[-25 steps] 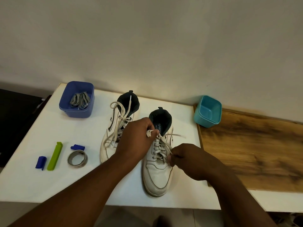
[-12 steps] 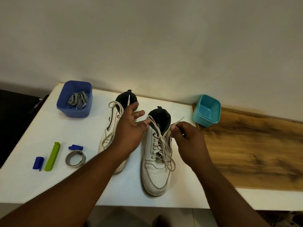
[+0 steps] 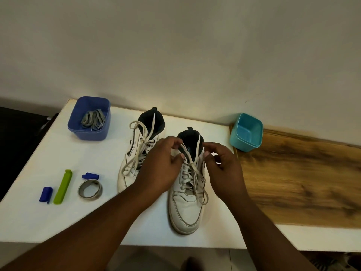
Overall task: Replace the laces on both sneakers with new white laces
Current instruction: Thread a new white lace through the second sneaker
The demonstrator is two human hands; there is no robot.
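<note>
**Both hands at the collar of the near sneaker**

Head view: the left hand (image 3: 162, 165) and right hand (image 3: 220, 163) meet over the right sneaker (image 3: 187, 192), which lies on the white bench (image 3: 39, 163), toe toward the person. Each grip is closed in a pinch on a strand of the lace (image 3: 192, 163) at the top eyelets — the strands cross at a knot just between and below the two grips. A loose loop of lace trails down the shoe's side, below the right grip.

Just beyond the left grip lies the left sneaker (image 3: 136, 153), its lace tied. Further left are a blue tub (image 3: 88, 132) holding grey laces (image 3: 93, 119), a tape roll (image 3: 90, 189) and a green clip (image 3: 62, 186). Beyond the right grip stands a teal tub (image 3: 246, 141).
</note>
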